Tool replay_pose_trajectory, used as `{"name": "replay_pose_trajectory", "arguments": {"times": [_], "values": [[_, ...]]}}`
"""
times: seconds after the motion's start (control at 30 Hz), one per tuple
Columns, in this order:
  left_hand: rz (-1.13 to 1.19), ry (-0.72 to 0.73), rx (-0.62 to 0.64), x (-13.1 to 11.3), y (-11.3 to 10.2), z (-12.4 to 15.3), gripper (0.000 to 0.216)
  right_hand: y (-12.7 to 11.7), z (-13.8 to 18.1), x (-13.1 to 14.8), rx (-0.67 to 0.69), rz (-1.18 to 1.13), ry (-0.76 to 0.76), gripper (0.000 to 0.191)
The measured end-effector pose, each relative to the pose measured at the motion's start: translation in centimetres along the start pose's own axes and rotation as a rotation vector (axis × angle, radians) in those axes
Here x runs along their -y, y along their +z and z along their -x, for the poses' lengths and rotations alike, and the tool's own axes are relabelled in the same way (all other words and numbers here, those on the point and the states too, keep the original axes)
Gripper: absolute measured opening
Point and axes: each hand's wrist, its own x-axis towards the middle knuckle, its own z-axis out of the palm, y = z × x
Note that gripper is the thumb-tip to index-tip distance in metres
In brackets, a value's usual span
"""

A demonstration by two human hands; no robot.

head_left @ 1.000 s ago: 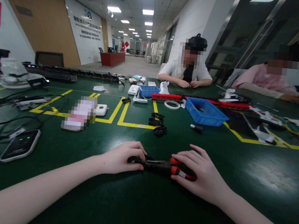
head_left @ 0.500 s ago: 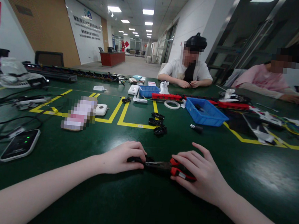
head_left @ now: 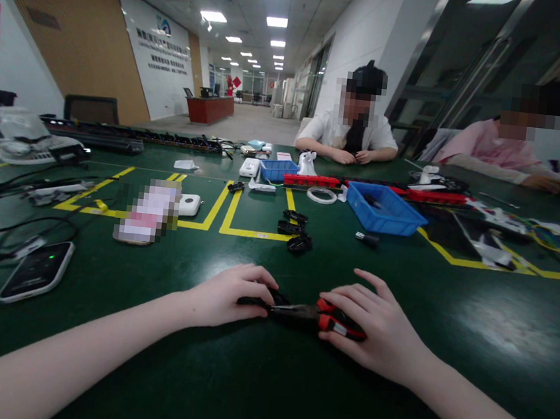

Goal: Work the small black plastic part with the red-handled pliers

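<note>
Pliers [head_left: 299, 313] with red-and-black handles lay flat on the green table [head_left: 260, 394], close in front of the seated person and between both hands. The right hand [head_left: 377, 330] was closed over the handles, thumb tucked under, fingers draped across the top. The left hand [head_left: 228, 295] was curled down around a small black piece [head_left: 250, 301] at the nose of the tool, pinning it to the tabletop. Judged as work in mid-course: tool and piece were both held and lined up end to end, with nothing finished set beside them. Three similar black parts [head_left: 294, 228] waited farther up by the yellow tape lines, well apart from the hands. The left fingers covered the nose of the pliers, so whether it bit the piece or only touched it could not be told. The piece's shape was unclear too. A blue bin [head_left: 384, 210] stood beyond, its contents hard to make out.
</note>
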Motion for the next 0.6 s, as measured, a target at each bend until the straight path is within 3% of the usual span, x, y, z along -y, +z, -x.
{"name": "replay_pose_trajectory", "arguments": {"times": [0.37, 0.6], "values": [[0.042, -0.041, -0.028, -0.13, 0.03, -0.14, 0.015, -0.37, -0.36, 0.24, 0.045, -0.069, 0.078, 0.033], [0.153, -0.169, -0.071, 0.13, 0.04, -0.1, 0.043, -0.23, 0.14, -0.42, -0.034, -0.073, 0.117, 0.037]]}}
